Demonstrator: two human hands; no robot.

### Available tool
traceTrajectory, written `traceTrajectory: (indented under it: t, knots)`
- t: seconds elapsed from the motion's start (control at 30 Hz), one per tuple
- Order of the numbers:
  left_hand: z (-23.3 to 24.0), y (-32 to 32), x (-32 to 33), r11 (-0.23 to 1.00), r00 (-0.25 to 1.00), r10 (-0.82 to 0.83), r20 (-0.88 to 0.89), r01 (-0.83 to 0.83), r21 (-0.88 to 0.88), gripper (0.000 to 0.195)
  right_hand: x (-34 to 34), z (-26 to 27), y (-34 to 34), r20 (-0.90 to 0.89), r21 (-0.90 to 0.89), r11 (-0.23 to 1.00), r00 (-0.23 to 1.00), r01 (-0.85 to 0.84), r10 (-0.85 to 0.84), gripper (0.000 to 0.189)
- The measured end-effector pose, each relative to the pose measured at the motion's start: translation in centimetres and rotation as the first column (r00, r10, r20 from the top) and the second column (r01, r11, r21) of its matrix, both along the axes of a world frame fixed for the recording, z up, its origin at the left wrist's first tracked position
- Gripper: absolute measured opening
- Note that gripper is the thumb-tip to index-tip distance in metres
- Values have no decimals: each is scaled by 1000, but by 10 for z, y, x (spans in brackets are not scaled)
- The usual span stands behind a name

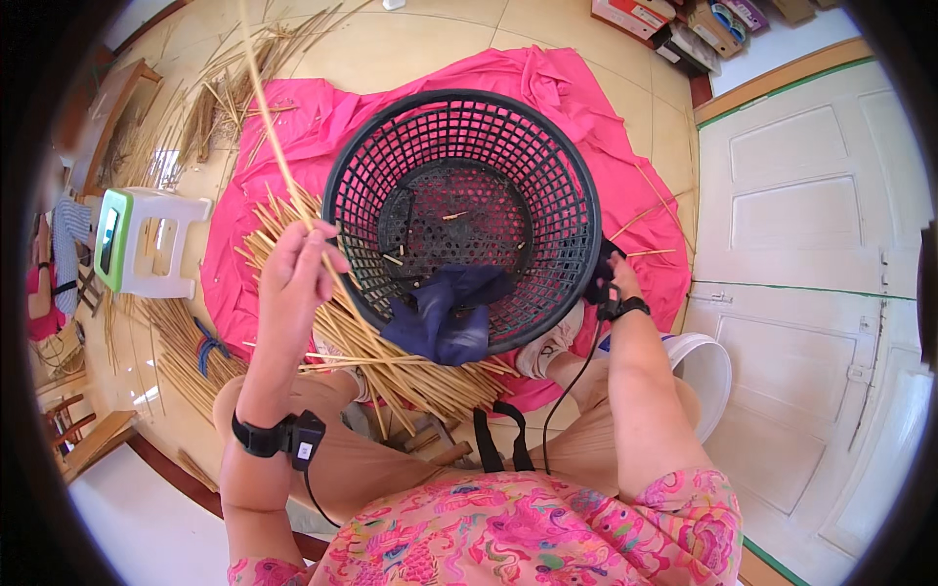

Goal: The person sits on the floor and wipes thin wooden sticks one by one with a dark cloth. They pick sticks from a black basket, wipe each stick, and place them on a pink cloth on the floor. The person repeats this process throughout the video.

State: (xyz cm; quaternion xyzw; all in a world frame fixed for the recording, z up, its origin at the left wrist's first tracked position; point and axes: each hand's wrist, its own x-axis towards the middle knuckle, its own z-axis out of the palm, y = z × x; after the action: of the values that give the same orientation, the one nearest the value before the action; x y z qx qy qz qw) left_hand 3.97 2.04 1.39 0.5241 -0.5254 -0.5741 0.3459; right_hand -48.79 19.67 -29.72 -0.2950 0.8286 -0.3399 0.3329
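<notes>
My left hand (pixel 297 267) pinches a long, pale plant stalk (pixel 275 143) between thumb and fingers, left of a black plastic mesh basket (pixel 462 94). The stalk slants from the top of the view down past the basket's left rim. At the basket's right side is my right hand (pixel 621 278), touching a dark cloth (pixel 597 275); how far its fingers close on it is hidden. A navy cloth (pixel 447 311) hangs over the near rim into the basket, where a few stalk bits lie. A pile of cut stalks (pixel 432 384) spreads under the basket's near left side.
Pink cloth (pixel 289 132) covers the floor beneath the basket. A white and green plastic stool (pixel 150 242) and a tied stalk bundle (pixel 194 359) are at left. A white bucket (pixel 707 381) stands by my right arm, near white doors (pixel 791 212). Another person's arm (pixel 40 289) shows far left.
</notes>
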Motion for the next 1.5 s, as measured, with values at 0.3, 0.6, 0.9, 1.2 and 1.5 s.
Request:
traceTrajectory:
  t: [0.3,0.6,0.9,1.2,1.5]
  knots:
    - [-1,7,-16,983,994,-99,-53,89,-161,19,-47,239,-82,466,-313,778,802,545,-374,26]
    - [19,5,-60,884,924,-374,-78,329,-333,19,147,352,-110,735,-545,749,645,378,210,38]
    - [-29,9,-77,961,922,-237,-306,177,-212,23,282,329,-121,798,-508,859,411,67,440,47]
    - [-45,27,-79,857,791,-512,-333,447,-257,26,291,314,-115,469,-614,745,641,-258,608,62]
    - [-42,35,-88,800,816,-563,130,578,-163,17,289,337,-142,521,-692,711,769,127,370,25]
